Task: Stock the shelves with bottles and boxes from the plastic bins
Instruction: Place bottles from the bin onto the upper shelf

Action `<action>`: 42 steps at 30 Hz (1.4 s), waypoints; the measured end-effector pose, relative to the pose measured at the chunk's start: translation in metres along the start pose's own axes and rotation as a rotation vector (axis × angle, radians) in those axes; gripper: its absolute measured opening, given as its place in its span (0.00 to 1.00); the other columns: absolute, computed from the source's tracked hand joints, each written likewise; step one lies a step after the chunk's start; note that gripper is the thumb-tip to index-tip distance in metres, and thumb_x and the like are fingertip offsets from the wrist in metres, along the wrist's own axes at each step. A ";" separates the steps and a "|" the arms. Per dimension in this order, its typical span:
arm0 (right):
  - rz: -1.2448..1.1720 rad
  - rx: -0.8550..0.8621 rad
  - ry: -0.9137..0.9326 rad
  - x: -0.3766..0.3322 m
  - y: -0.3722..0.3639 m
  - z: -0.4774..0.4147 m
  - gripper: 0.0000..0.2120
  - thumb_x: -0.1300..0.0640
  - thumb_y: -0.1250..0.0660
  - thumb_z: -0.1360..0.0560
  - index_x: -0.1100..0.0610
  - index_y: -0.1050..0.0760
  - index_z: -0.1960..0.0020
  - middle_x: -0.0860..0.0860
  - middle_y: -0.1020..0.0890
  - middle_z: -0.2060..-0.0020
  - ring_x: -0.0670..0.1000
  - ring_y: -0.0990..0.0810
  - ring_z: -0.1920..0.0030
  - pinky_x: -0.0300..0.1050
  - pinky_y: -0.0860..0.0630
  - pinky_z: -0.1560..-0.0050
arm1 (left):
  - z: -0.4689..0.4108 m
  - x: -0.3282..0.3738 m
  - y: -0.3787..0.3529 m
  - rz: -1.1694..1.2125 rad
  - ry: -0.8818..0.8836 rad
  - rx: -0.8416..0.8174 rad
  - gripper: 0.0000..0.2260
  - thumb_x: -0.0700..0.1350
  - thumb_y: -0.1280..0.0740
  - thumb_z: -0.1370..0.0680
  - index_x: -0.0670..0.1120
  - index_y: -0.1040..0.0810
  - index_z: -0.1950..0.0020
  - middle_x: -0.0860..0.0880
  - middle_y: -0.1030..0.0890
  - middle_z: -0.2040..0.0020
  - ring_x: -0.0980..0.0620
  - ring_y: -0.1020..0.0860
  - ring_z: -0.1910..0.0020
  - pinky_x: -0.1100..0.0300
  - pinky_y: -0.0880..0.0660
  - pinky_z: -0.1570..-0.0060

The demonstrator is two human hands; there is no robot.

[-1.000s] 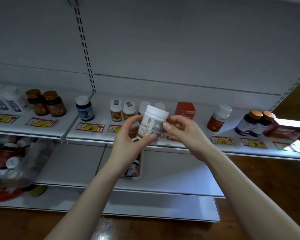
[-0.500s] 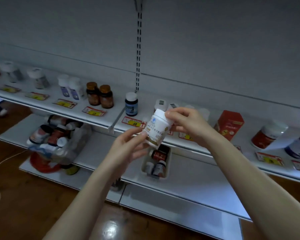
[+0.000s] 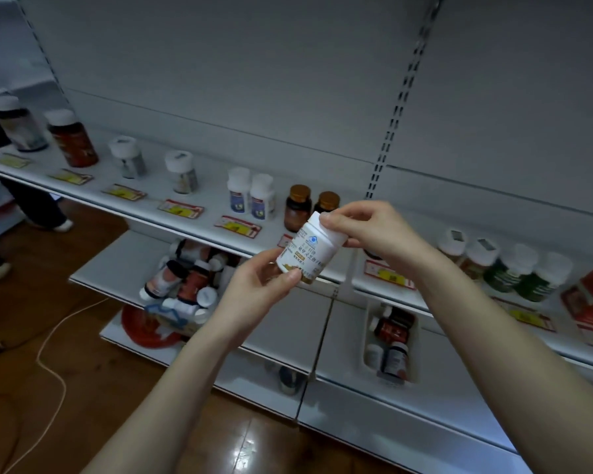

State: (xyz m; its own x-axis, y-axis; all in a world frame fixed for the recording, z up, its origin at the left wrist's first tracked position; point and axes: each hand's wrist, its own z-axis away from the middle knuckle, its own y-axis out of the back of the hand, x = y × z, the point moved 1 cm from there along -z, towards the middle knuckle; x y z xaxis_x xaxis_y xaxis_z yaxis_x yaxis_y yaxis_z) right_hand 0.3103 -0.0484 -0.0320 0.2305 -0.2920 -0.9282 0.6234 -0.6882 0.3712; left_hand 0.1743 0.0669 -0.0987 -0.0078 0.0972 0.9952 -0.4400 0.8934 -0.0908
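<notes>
View has swung left since half a second ago: the slotted upright (image 3: 394, 124) now stands right of the hands, and more of the upper shelf (image 3: 213, 200) shows. The white bottle (image 3: 307, 254) stays between both hands, tilted, cap up and to the right, in front of the shelf edge near two amber bottles (image 3: 298, 208). It is a smooth plastic cylinder with a printed label and a gold band at its base. Left hand (image 3: 254, 289) pinches the base; right hand (image 3: 367, 230) curls over the cap. A clear bin (image 3: 165, 311) of bottles sits on the lower shelf (image 3: 117, 265).
</notes>
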 end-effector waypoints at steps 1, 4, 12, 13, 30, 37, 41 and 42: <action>0.000 0.003 0.001 -0.003 -0.009 -0.006 0.05 0.52 0.29 0.29 0.54 0.20 0.57 0.52 0.17 0.56 0.49 0.19 0.53 0.45 0.22 0.49 | -0.003 0.000 0.012 -0.015 -0.007 -0.002 0.13 0.36 0.34 0.26 0.49 0.24 0.45 0.54 0.17 0.56 0.62 0.20 0.55 0.68 0.24 0.56; 0.003 -0.009 -0.015 -0.009 -0.029 -0.024 0.06 0.51 0.30 0.29 0.53 0.19 0.57 0.53 0.17 0.54 0.51 0.19 0.49 0.50 0.22 0.44 | -0.009 0.004 0.040 -0.039 -0.018 -0.012 0.18 0.32 0.32 0.28 0.44 0.27 0.39 0.51 0.19 0.49 0.64 0.20 0.54 0.71 0.26 0.58; 0.100 -0.108 -0.012 -0.021 -0.060 -0.065 0.10 0.49 0.31 0.28 0.55 0.20 0.53 0.48 0.20 0.60 0.47 0.23 0.58 0.33 0.27 0.66 | -0.030 -0.001 0.079 -0.032 -0.065 0.072 0.20 0.31 0.31 0.29 0.44 0.27 0.40 0.55 0.20 0.50 0.66 0.20 0.55 0.73 0.27 0.59; 0.109 -0.126 -0.012 -0.025 -0.063 -0.072 0.10 0.49 0.31 0.28 0.55 0.20 0.53 0.49 0.21 0.62 0.47 0.24 0.61 0.30 0.31 0.72 | -0.034 -0.002 0.084 -0.032 -0.065 0.081 0.19 0.31 0.31 0.29 0.45 0.27 0.40 0.55 0.20 0.50 0.66 0.20 0.54 0.73 0.26 0.58; 0.390 -0.068 0.280 -0.072 -0.149 -0.205 0.11 0.45 0.30 0.30 0.52 0.22 0.54 0.44 0.21 0.59 0.38 0.25 0.60 0.23 0.33 0.67 | -0.104 -0.027 0.196 -1.081 -0.122 0.344 0.27 0.56 0.43 0.25 0.34 0.24 0.41 0.36 0.21 0.45 0.37 0.22 0.46 0.48 0.26 0.47; 0.632 0.076 0.225 -0.065 -0.175 -0.233 0.19 0.43 0.33 0.28 0.55 0.23 0.45 0.51 0.21 0.47 0.50 0.23 0.48 0.43 0.28 0.53 | -0.131 -0.053 0.229 -1.301 -0.100 0.340 0.28 0.52 0.31 0.26 0.33 0.30 0.35 0.30 0.30 0.36 0.31 0.31 0.36 0.37 0.33 0.39; 0.732 0.138 0.115 -0.053 -0.190 -0.247 0.19 0.42 0.35 0.27 0.54 0.24 0.44 0.52 0.22 0.46 0.51 0.24 0.48 0.41 0.34 0.55 | -0.139 -0.061 0.242 -1.334 -0.098 0.260 0.32 0.58 0.36 0.25 0.33 0.31 0.33 0.31 0.31 0.33 0.33 0.33 0.33 0.40 0.36 0.38; 0.739 0.149 0.092 -0.051 -0.193 -0.250 0.19 0.42 0.35 0.27 0.54 0.25 0.44 0.53 0.23 0.46 0.52 0.24 0.48 0.41 0.35 0.55 | -0.142 -0.064 0.246 -1.338 -0.098 0.239 0.33 0.60 0.41 0.25 0.34 0.31 0.33 0.32 0.31 0.34 0.33 0.32 0.34 0.40 0.36 0.38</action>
State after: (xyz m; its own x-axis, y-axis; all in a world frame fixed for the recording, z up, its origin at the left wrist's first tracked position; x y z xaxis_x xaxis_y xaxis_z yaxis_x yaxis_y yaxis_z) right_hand 0.3649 0.2651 -0.0623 0.6145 -0.6596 -0.4329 0.1766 -0.4198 0.8903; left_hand 0.1940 0.3422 -0.1894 0.4850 -0.8156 0.3155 -0.3044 0.1808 0.9352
